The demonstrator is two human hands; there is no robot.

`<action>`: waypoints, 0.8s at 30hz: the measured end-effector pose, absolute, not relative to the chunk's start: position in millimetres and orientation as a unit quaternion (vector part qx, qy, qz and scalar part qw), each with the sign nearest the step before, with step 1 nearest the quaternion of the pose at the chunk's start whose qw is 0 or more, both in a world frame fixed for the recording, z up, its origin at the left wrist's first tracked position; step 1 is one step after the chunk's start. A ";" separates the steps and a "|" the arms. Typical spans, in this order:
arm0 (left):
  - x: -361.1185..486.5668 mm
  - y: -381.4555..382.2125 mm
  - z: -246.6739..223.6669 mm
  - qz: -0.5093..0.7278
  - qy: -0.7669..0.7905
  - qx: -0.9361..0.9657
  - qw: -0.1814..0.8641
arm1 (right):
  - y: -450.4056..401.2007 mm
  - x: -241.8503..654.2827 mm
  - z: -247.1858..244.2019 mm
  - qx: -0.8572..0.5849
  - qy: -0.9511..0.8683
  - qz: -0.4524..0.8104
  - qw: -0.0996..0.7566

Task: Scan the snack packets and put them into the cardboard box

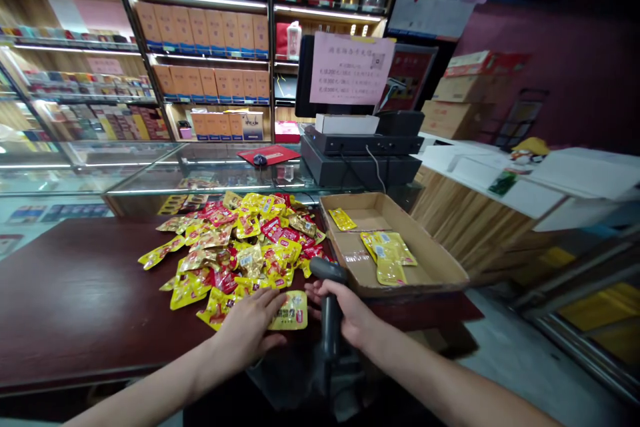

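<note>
Handheld scanner point(330, 320) is being gripped by the right hand point(356, 315). Yellow packet point(296, 312), near the table's point(75, 293) edge beside the heap point(250, 233), is being partly covered by the left hand point(247, 323) — grip cannot be told. Steady aim and an uncovered label are seemingly being called for.

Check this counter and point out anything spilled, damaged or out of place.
Nothing looks clearly spilled or damaged. The untidiest spot is the pile of packets on the dark red table: they lie jumbled at all angles, while the cardboard box beside them holds just a few.
</note>
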State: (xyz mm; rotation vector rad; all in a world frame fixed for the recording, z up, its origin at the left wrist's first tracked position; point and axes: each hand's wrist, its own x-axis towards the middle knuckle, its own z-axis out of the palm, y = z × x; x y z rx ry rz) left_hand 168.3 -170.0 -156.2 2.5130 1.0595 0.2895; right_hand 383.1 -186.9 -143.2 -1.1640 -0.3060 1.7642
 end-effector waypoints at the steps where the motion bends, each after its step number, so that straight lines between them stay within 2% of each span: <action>1: 169.2 -169.1 -155.1 0.112 0.379 0.896 0.204 | -185.1 383.9 -140.3 -0.466 -0.105 0.728 0.492; 6: 168.9 -160.6 -143.6 0.188 0.417 0.853 0.253 | -181.1 388.1 -119.3 -0.406 -0.121 0.735 0.529; 12: 173.8 -139.3 -125.2 0.273 0.446 0.773 0.357 | -183.4 383.0 -114.5 -0.416 -0.211 0.692 0.550; 14: 179.0 -130.6 -125.1 0.283 0.434 0.741 0.426 | -182.9 378.4 -117.9 -0.413 -0.234 0.701 0.532; 19: 191.7 -111.2 -132.4 0.306 0.380 0.550 0.678 | -173.1 370.7 -120.1 -0.428 -0.290 0.672 0.530; 21: 193.4 -106.1 -131.9 0.298 0.391 0.493 0.717 | -167.0 371.0 -114.7 -0.447 -0.303 0.654 0.530; 24: 193.2 -100.4 -126.9 0.275 0.406 0.490 0.721 | -159.2 373.2 -102.3 -0.466 -0.328 0.638 0.517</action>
